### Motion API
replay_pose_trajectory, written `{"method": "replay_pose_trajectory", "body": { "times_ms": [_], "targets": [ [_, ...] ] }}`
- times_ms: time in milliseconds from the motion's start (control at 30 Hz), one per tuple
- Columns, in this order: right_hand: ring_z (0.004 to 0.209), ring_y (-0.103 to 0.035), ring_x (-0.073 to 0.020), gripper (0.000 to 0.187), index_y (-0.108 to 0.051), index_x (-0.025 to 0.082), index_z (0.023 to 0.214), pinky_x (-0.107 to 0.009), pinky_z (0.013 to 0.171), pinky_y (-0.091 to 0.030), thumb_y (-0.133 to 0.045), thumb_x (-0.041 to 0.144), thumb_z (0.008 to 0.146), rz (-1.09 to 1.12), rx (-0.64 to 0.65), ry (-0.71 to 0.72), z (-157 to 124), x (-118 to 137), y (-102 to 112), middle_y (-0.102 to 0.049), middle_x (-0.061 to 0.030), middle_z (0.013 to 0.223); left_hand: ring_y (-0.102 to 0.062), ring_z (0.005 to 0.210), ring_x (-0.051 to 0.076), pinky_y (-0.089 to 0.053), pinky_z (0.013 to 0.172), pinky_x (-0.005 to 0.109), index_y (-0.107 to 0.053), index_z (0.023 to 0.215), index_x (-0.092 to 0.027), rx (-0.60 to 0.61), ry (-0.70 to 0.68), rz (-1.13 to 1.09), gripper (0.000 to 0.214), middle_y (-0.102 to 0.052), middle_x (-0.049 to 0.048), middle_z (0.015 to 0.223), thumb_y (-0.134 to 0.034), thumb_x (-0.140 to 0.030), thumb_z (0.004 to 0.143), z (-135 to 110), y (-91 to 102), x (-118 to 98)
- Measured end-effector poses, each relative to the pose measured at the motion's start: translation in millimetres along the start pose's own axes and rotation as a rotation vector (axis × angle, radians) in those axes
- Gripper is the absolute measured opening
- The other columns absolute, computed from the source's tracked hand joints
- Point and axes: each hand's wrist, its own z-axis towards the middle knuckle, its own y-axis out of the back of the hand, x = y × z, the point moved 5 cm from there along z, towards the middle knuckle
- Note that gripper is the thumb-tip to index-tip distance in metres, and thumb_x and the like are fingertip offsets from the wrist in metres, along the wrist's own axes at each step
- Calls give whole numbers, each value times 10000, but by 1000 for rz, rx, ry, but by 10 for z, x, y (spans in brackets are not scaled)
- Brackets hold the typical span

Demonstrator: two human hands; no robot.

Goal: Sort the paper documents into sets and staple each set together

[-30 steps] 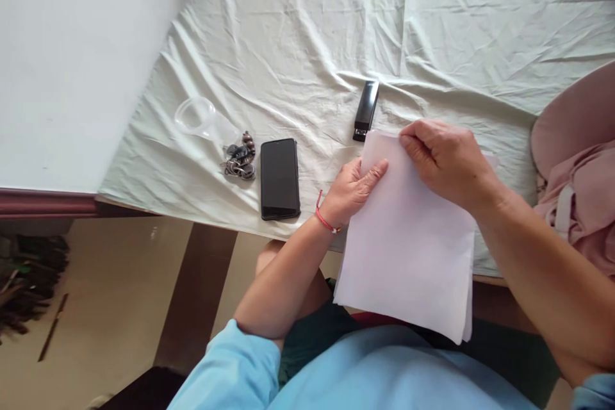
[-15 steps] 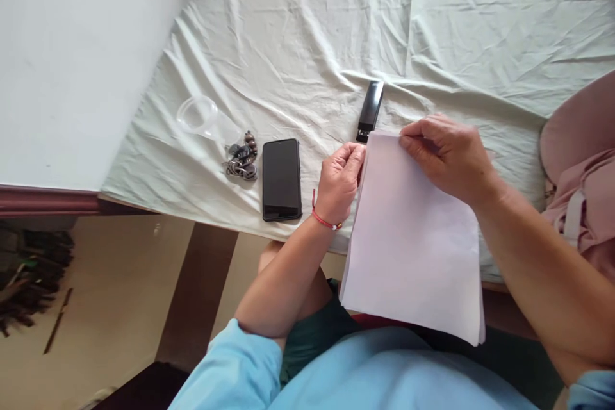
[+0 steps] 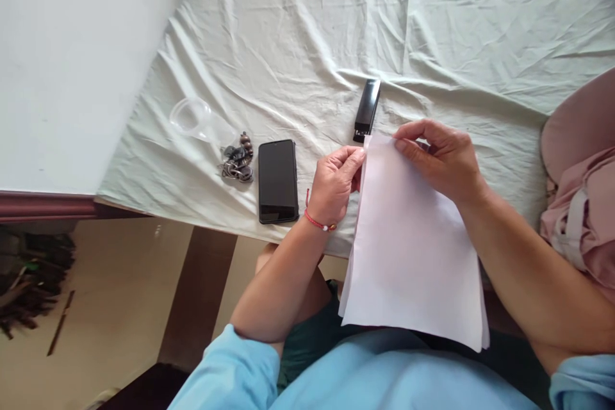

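Note:
A stack of white paper sheets (image 3: pixel 413 243) slants down from the tabletop toward my lap, its lower edges slightly fanned. My left hand (image 3: pixel 336 179), with a red string bracelet at the wrist, pinches the stack near its upper left corner. At the top edge my right hand (image 3: pixel 439 157) grips the paper between thumb and fingers; some of its fingertips are hidden. Just beyond the top left corner lies a black stapler (image 3: pixel 368 109), its near end close to the sheets.
A black smartphone (image 3: pixel 278 181) lies left of my left hand. Beside it are a bunch of keys with brown beads (image 3: pixel 239 159) and a clear plastic cup (image 3: pixel 199 120) on its side. A wrinkled pale cloth (image 3: pixel 312 32) covers the table. Pink fabric (image 3: pixel 583 205) sits at the right.
Both hands and the top of the paper stack have shifted slightly toward me. My right hand has moved a little left along the top edge.

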Motion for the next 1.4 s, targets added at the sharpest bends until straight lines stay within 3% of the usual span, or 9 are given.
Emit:
{"method": "replay_pose_trajectory", "body": {
  "times_ms": [133,267,467,833,1133,1400],
  "targets": [
    [996,-664,-234,157,-756,275,958,-379,790,-551,-665,403,950,-42,-33,71,22,70,52,-721,-57,1035,-380,521,81,-312,484,243,-686,770,-192,-74,-115,114,421,-490,-45,575,-770,-597,848,-5,42,-7],
    [1003,-639,-251,144,-744,281,925,-474,970,-530,-667,398,958,-93,-40,183,39,164,91,-708,-54,943,-407,574,90,-331,529,239,-696,805,-187,-128,-192,220,412,-535,-37,627,-733,-589,888,-31,84,-25],
    [1024,-611,-279,156,-728,293,868,-506,967,-519,-630,369,962,-274,4,187,52,252,56,-677,-50,833,-457,624,111,-368,582,243,-692,847,-198,-140,-297,385,365,-567,-26,671,-659,-544,959,-111,45,-130],
    [1137,-604,-352,208,-725,289,915,-564,982,-481,-584,416,1000,-418,-8,180,70,366,6,-654,-92,838,-462,609,120,-360,596,259,-652,840,-213,-148,-339,473,322,-540,-29,666,-575,-466,1024,-165,-53,-151],
    [1150,-608,-359,213,-717,279,915,-545,971,-479,-589,426,1002,-421,-22,164,65,369,24,-648,-94,836,-487,610,120,-376,596,262,-666,903,-210,-119,-308,452,284,-607,-17,702,-607,-467,1007,-172,-97,-123],
    [1153,-612,-356,230,-715,286,921,-553,980,-489,-578,447,1010,-424,-24,166,56,356,22,-651,-97,847,-516,632,137,-391,643,278,-686,904,-226,-143,-380,553,263,-611,-16,702,-580,-435,1024,-165,-94,-121]
  ]
}}
